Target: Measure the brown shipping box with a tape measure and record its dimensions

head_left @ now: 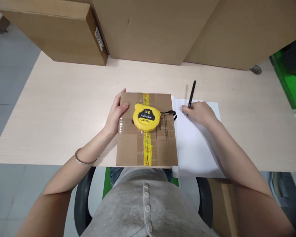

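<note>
Seated person at a pale wood surface (64, 108), seen from above. A flat box (160, 148), sealed with clear tape and a yellow printed strip, is lying near the front edge, directly before the person. A yellow tape measure (146, 118) is resting on the box's lid, its black wrist loop trailing toward the right edge. The left hand (116, 113) is lying against the box's left side, fingers loosely spread, thumb over the lid's corner, steadying rather than gripping; a bangle (82, 160) is circling that wrist. The right hand (199, 112) is closing around a black pen (191, 93), holding it tilted with the tip on a white sheet (194, 148) that is lying just beside the box, touching its right edge. Three large cartons are standing along the far side of the surface: one at left (56, 33), one in the middle (150, 29), one at right (236, 33). Grey floor (7, 82) is showing at left; something green (291, 85) is sitting at right. The person is occupying a dark chair (82, 197), and another brown box (224, 204) is standing below the surface at right.
</note>
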